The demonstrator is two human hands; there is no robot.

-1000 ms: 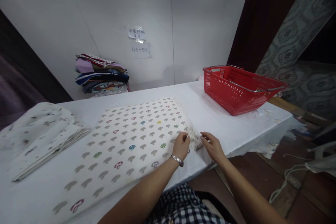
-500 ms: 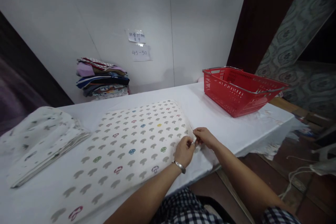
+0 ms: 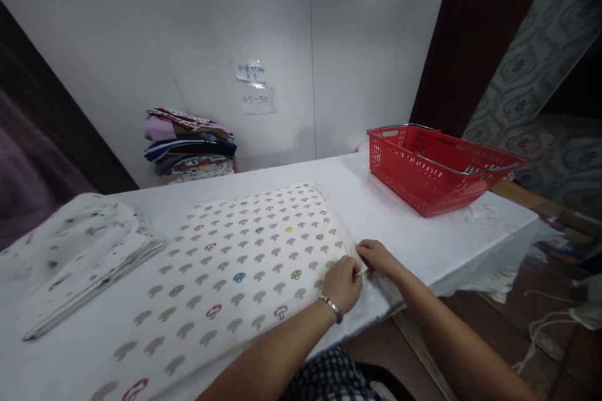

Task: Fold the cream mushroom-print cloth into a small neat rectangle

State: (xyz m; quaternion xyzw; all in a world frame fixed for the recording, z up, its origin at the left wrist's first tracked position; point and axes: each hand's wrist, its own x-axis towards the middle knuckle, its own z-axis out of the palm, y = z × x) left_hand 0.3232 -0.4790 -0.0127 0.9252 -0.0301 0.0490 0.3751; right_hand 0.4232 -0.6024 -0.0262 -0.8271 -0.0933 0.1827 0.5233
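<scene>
A cream cloth printed with grey and coloured mushrooms (image 3: 249, 263) lies folded and flat on the white-covered table. At its near right corner, my left hand (image 3: 343, 283) pinches the edge, with a bracelet at the wrist. Just to the right, my right hand (image 3: 377, 257) has its fingers closed on the same corner; the fingertips are partly hidden. Left of the mushroom cloth lies another folded white cloth with a dark, scattered print (image 3: 89, 250), which neither hand touches.
A red plastic basket (image 3: 433, 169) with metal handles stands at the table's right. Against the wall at the back left is a pile of folded fabrics (image 3: 190, 144). Paper notes (image 3: 256, 99) hang on the wall. The table's near edge runs close to my body.
The view has shifted slightly. Both hands stay at the cloth's near right corner, the fingers moving a little along its edge. The cloth remains flat.
</scene>
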